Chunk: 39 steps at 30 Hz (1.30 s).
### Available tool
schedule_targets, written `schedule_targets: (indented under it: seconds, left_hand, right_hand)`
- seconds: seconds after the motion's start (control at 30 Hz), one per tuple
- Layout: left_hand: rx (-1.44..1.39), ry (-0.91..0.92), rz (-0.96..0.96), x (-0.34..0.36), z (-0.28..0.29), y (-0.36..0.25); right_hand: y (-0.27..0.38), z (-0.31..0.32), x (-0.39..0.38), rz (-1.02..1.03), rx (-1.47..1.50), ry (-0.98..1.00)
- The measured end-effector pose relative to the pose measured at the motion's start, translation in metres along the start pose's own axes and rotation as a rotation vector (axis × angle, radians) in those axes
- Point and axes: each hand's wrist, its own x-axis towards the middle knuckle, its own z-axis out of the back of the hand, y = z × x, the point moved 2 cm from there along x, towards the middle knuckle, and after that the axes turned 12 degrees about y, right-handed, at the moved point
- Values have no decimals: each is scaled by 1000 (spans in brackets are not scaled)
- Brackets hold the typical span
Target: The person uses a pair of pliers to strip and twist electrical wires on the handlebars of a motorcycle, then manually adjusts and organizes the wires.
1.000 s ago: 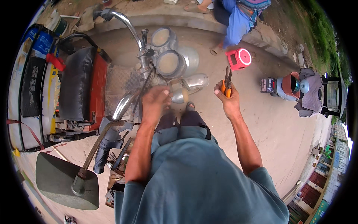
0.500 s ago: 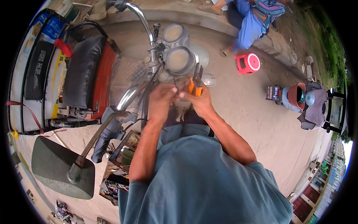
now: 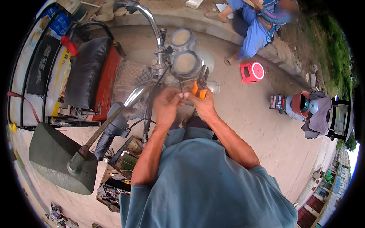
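Observation:
My left hand pinches a thin dark wire just below the two round, dusty gauges of a three-wheeled motor vehicle. Close beside it, my right hand grips orange-handled pliers pointing upward, while its thumb meets my left fingertips at the wire. To the left of my hands runs the chrome handlebar, carrying a black grip and a square mirror. The ends of my fingers are partly hidden.
A black seat on a red box is at left, a tray of tools below it. A person in blue trousers sits on the upper curb near a red stool. A parked scooter stands at right.
My right hand has swung leftward with the pliers to meet my left hand below the gauges. My left hand has shifted slightly rightward. The whole view has shifted a little.

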Motion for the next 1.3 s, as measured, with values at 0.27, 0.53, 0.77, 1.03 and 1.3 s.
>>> schedule_targets:
  seconds: [0.27, 0.53, 0.77, 1.03, 1.3]
  left_hand:
    - [89, -8, 16, -4, -3, -4]
    - [236, -19, -110, -15, 11, 1]
    - [565, -32, -186, -19, 1, 9]
    - [653, 14, -368, -23, -2, 13]
    - [540, 14, -409, -13, -2, 27]
  right_hand:
    - [17, -7, -2, 1, -192, 19]
    - [-3, -1, 9, -72, -325, 6]
    - [-4, 14, 9, -21, -298, -7]
    - [-7, 34, 17, 3, -273, 100]
    - [-3, 23, 6, -9, -163, 52]
